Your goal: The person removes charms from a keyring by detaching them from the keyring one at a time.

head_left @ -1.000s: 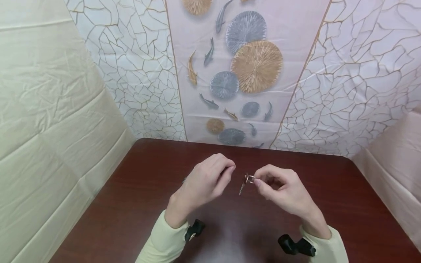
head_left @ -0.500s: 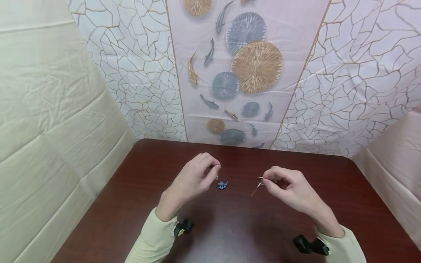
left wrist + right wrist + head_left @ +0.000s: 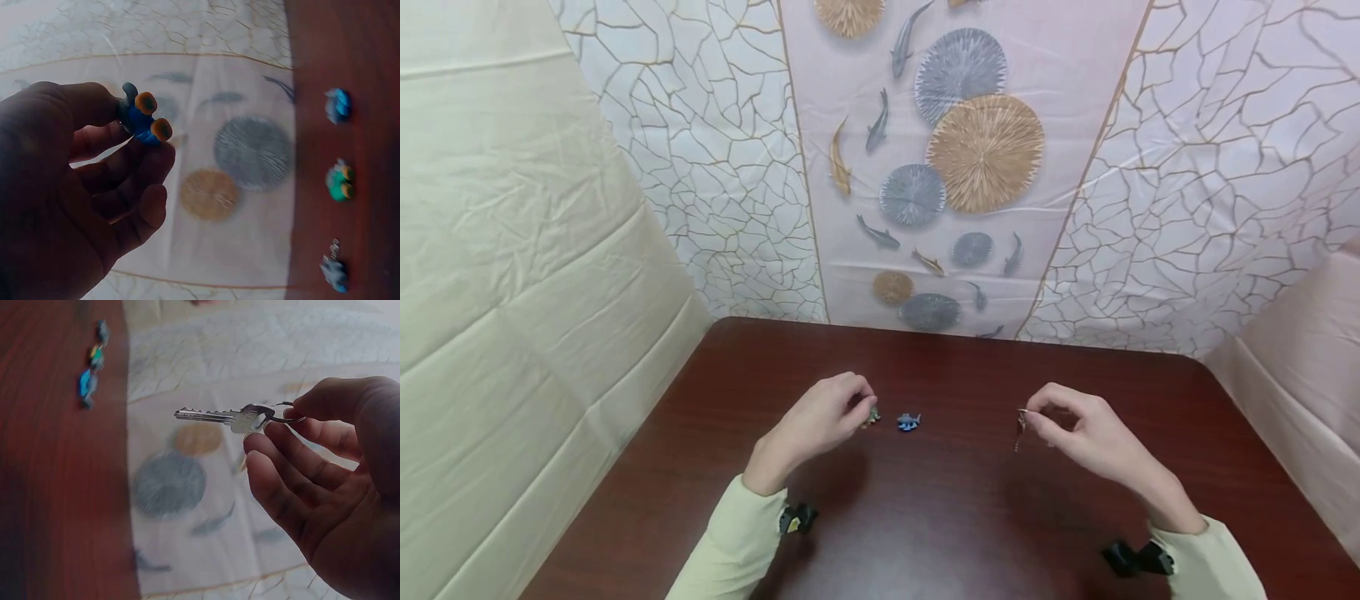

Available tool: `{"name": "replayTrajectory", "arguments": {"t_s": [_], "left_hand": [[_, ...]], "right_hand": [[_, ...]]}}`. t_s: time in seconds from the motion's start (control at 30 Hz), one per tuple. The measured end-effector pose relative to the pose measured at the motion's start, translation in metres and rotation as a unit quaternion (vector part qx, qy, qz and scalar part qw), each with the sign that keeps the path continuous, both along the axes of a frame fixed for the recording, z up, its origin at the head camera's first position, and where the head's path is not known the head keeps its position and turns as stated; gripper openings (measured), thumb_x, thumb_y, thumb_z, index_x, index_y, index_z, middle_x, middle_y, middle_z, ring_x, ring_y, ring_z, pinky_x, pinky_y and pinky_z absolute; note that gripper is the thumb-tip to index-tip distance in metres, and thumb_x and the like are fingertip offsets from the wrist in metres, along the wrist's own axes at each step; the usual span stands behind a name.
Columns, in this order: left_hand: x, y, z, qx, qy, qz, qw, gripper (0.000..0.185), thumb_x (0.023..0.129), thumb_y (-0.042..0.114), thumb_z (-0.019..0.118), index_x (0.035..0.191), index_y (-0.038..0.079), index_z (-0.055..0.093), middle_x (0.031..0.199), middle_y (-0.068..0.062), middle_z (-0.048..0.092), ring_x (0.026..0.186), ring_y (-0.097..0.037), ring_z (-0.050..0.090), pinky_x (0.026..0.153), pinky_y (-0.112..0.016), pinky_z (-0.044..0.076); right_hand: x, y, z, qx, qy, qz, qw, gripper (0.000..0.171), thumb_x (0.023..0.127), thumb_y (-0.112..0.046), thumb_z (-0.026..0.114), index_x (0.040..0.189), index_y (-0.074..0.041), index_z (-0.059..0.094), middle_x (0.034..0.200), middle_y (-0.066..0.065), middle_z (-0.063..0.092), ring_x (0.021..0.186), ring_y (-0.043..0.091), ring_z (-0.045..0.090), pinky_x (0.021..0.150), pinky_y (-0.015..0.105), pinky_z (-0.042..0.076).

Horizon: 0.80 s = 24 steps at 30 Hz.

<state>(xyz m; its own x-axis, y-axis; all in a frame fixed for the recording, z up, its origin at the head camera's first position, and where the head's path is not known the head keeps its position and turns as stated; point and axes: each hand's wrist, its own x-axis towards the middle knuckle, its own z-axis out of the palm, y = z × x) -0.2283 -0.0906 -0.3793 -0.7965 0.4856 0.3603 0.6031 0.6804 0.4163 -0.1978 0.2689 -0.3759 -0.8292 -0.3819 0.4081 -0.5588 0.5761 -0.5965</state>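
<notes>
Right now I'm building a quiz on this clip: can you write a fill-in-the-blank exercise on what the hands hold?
1. The right hand pinches a ring that carries a silver ____.
2. The left hand holds a small blue charm with two ____ knobs.
3. The dark red table carries ____ little charms in a row, by the left wrist view.

Missing words: key; orange; three

It looked like a makeshift recording booth: a dark red-brown wooden table (image 3: 940,517) stood boxed in by creased cream cloth sheets (image 3: 512,250) and a fish-and-lily-pad printed backdrop (image 3: 940,167) behind it.
</notes>
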Motion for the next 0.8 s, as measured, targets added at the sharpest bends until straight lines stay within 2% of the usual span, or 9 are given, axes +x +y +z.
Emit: {"name": "replayTrajectory", "arguments": {"t_s": [0.27, 0.47, 0.63, 0.8], "left_hand": [[-0.011, -0.011, -0.022, -0.042, -0.083, 0.045, 0.9947, 0.009, 0.094, 0.017, 0.060, 0.087, 0.014, 0.065, 0.068, 0.010, 0.058, 0.056, -0.005, 0.050, 0.054, -0.022, 0.044], [-0.015, -0.013, -0.041, -0.070, -0.141, 0.057, 0.9859, 0.011, 0.093, 0.017, 0.059, 0.083, 0.015, 0.062, 0.065, 0.006, 0.057, 0.052, -0.008, 0.048, 0.050, -0.024, 0.040], [-0.017, -0.014, -0.049, -0.086, -0.173, 0.061, 0.9792, 0.016, 0.094, 0.018, 0.057, 0.079, 0.016, 0.058, 0.063, 0.004, 0.055, 0.051, -0.011, 0.047, 0.049, -0.026, 0.037], [-0.018, -0.015, -0.057, -0.118, -0.186, 0.060, 0.9735, 0.017, 0.095, 0.018, 0.057, 0.079, 0.016, 0.060, 0.066, 0.004, 0.057, 0.055, -0.012, 0.051, 0.054, -0.028, 0.040]], "right_hand": [[-0.010, 0.023, -0.019, 0.044, -0.062, -0.045, 0.996, 0.004, 0.094, -0.014, 0.065, 0.092, -0.018, 0.065, 0.081, -0.005, 0.067, 0.058, 0.004, 0.060, 0.052, 0.026, 0.050], [-0.014, 0.038, -0.033, 0.067, -0.105, -0.069, 0.990, 0.005, 0.095, -0.020, 0.064, 0.093, -0.017, 0.066, 0.088, 0.002, 0.069, 0.059, 0.009, 0.063, 0.055, 0.025, 0.051], [-0.015, 0.052, -0.042, 0.072, -0.123, -0.078, 0.987, 0.008, 0.095, -0.023, 0.063, 0.093, -0.016, 0.067, 0.088, 0.003, 0.069, 0.059, 0.010, 0.064, 0.055, 0.025, 0.050], [-0.016, 0.068, -0.051, 0.069, -0.131, -0.073, 0.986, 0.010, 0.096, -0.021, 0.062, 0.092, -0.013, 0.066, 0.083, 0.003, 0.067, 0.059, 0.008, 0.061, 0.055, 0.025, 0.052]]}}
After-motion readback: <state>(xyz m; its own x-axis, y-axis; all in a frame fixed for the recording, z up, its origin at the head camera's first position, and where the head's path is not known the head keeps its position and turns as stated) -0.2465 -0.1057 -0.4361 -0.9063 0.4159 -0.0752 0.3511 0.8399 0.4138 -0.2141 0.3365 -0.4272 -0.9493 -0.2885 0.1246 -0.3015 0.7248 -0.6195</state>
